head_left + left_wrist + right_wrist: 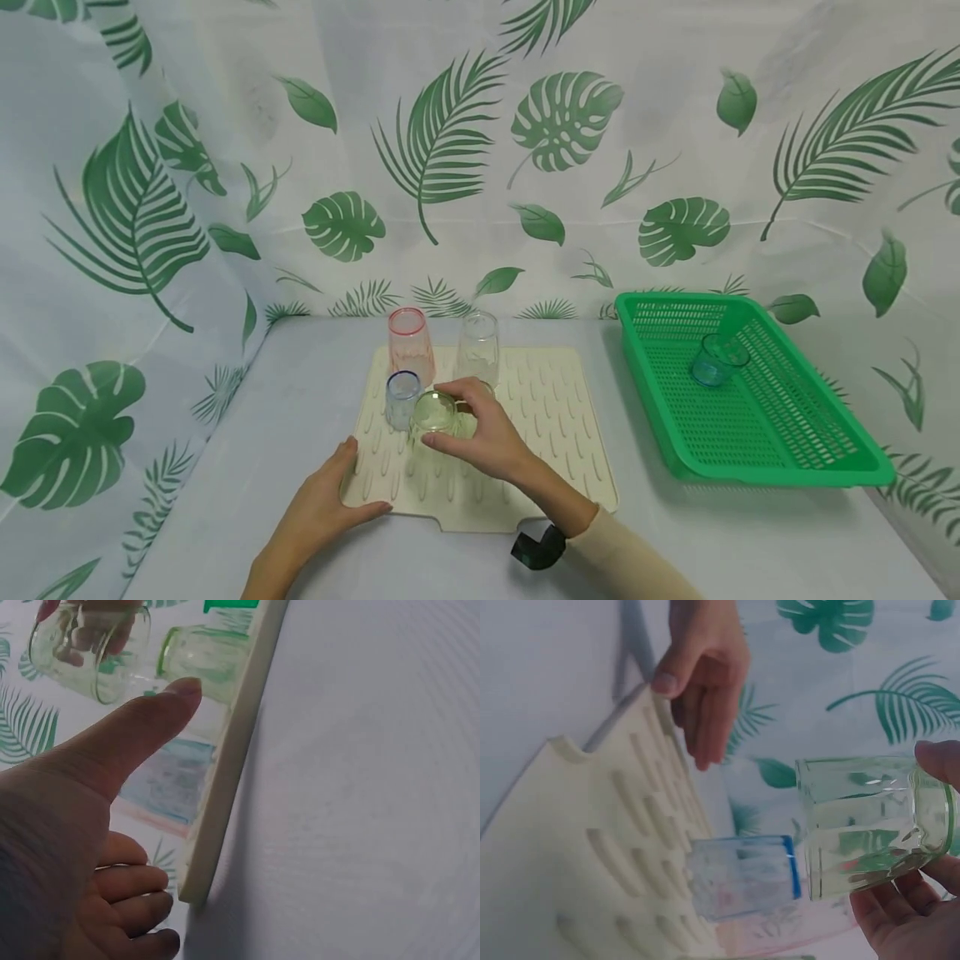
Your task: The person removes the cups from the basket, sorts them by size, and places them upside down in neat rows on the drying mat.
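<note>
My right hand (pixel 483 429) grips a pale green glass (pixel 862 825) between thumb and fingers, raised over the cream ridged drying mat (pixel 536 417). Beside it on the mat stands a small glass with a blue rim (pixel 402 404). A taller pink-rimmed glass (pixel 409 346) and a tall clear glass (pixel 478 342) are behind. Another green glass (pixel 210 664) stands on the mat in the left wrist view; the right hand mostly hides it in the head view. My left hand (pixel 318 504) is at the mat's front left corner, thumb extended, holding nothing.
To the right stands a green plastic basket (pixel 667 450) with a blue glass (pixel 718 360) inside. A leaf-patterned sheet (pixel 465 208) hangs behind and at the sides of the white table (pixel 247 450). The black wrist camera (pixel 538 548) sits below my right forearm.
</note>
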Available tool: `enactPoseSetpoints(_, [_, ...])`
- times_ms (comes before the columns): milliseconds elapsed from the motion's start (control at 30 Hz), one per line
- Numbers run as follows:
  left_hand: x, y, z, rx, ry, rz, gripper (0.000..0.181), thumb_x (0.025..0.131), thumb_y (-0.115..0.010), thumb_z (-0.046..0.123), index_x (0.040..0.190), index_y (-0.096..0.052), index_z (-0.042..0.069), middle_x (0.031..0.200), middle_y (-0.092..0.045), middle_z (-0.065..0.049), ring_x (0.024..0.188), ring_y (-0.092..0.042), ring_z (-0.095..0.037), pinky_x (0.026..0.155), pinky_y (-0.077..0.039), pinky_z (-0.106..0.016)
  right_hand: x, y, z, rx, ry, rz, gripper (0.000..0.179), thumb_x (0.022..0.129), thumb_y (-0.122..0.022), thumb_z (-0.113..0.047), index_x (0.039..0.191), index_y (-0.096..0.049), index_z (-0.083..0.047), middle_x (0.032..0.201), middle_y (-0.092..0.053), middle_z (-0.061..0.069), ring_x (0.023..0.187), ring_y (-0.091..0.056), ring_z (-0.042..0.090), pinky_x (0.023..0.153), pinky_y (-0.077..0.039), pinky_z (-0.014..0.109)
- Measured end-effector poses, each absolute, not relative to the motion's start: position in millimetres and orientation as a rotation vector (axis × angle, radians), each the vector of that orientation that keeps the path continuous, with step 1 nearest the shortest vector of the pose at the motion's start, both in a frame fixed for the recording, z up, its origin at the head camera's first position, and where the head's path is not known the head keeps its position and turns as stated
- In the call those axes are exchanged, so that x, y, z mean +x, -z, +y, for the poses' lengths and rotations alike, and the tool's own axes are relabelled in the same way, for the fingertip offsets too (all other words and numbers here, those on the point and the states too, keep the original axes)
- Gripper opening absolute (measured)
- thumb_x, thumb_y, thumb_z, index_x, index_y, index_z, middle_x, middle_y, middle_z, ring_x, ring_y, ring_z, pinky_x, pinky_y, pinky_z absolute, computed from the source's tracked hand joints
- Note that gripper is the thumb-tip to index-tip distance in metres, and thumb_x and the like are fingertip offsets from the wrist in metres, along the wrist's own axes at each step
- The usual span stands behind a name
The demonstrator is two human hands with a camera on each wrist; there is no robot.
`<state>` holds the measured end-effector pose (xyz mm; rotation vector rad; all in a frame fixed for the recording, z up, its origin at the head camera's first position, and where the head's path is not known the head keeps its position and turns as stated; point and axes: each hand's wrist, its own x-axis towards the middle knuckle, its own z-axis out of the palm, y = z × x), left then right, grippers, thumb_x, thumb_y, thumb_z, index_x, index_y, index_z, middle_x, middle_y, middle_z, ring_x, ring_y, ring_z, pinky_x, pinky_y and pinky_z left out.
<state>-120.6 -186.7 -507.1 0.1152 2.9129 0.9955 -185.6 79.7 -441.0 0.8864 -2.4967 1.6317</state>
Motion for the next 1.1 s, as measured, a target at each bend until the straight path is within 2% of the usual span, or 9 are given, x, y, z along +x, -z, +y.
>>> enactPoseSetpoints(300, [-123, 518, -191, 0.129, -0.976, 2.913, 0.122, 0.068, -0.087, 0.058, 0.154, -0.029, -0.007, 0.159, -0.032, -0.028, 0.140, -0.035, -0.056, 0.115, -0.035, -0.064, -191, 465, 53, 0.978, -1.626, -2.569, 0.059, 0.084, -0.082, -0.027, 0.135, -0.057, -0.009, 0.129, -0.058, 0.003, 0.119, -0.057, 0.017, 0.105, -0.053, 0.033])
enactPoseSetpoints(567, [-122, 521, -192, 0.142, -0.986, 2.918, 0.119, 0.069, -0.087, 0.053, 0.153, -0.030, -0.009, 0.159, -0.031, -0.028, 0.140, -0.034, -0.056, 0.115, -0.035, -0.064, -191, 479, 39, 0.982, -1.586, -2.643, 0.061, 0.084, -0.081, -0.031, 0.135, -0.056, -0.008, 0.130, -0.057, 0.005, 0.119, -0.057, 0.018, 0.105, -0.052, 0.027])
enactPoseSetpoints(1100, [-122, 520, -193, 0.110, -0.970, 2.908, 0.118, 0.069, -0.087, 0.055, 0.153, -0.031, -0.008, 0.159, -0.032, -0.027, 0.140, -0.034, -0.057, 0.114, -0.035, -0.066, -191, 492, 30, 0.989, -1.536, -2.687, 0.068, 0.082, -0.083, -0.034, 0.137, -0.056, -0.004, 0.130, -0.057, 0.005, 0.120, -0.058, 0.018, 0.105, -0.052, 0.026])
